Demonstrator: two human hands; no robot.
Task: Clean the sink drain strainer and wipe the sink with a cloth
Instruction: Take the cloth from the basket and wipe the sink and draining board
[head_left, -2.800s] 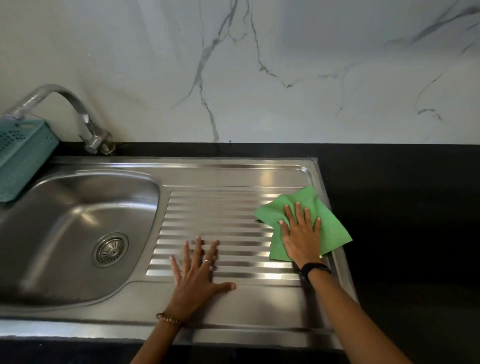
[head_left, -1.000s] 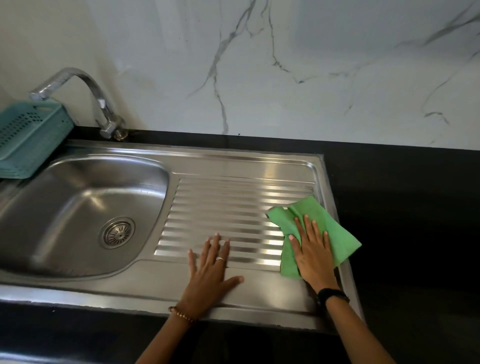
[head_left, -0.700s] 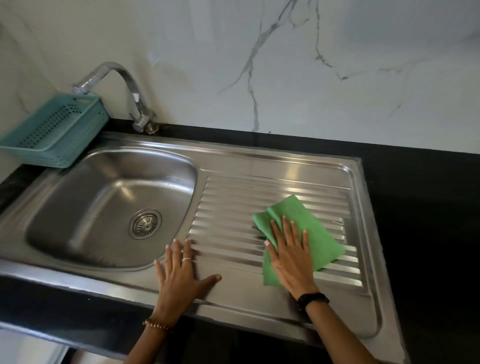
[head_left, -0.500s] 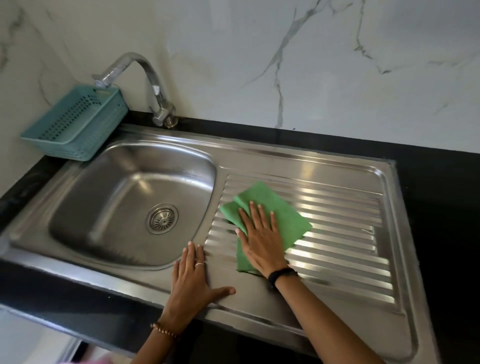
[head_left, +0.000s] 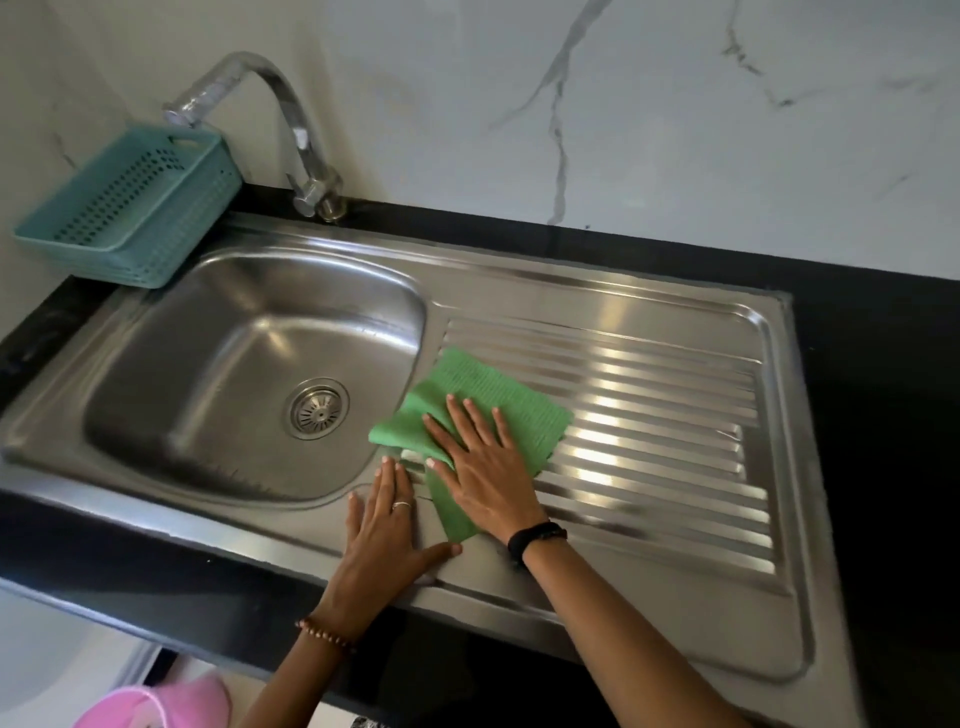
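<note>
Lying flat on the ribbed steel draining board (head_left: 649, 415), at its left end just beside the basin, the thin green cleaning cloth (head_left: 483, 389) is partly folded, and one corner of it is reaching toward the basin edge. The right hand (head_left: 483, 467) is pressing down on the cloth with an open palm, the fingers (head_left: 470, 415) straight and a little spread, pointing away from the person; it is not pinching the cloth, only holding it flat under the palm. A black band is sitting on the right wrist. The left hand (head_left: 387, 535) is resting just beside it, palm down on the bare steel at the near corner between the basin and the draining board, with the fingers together and the thumb stretched out to the right, under the edge of the cloth's near end. This hand is holding nothing. It is wearing a ring and a bracelet of brown beads.

The round metal drain strainer (head_left: 318, 408) is sitting in the drain hole at the bottom of the stainless steel sink (head_left: 208, 364), well apart from the cloth. The basin is looking dry and shiny. A curved chrome tap (head_left: 291, 119) is standing behind the basin, and a teal perforated plastic basket (head_left: 135, 208) is sitting at the far left corner. The black worktop (head_left: 883, 364) is surrounding the sink, with a white marble wall (head_left: 623, 104) behind.
</note>
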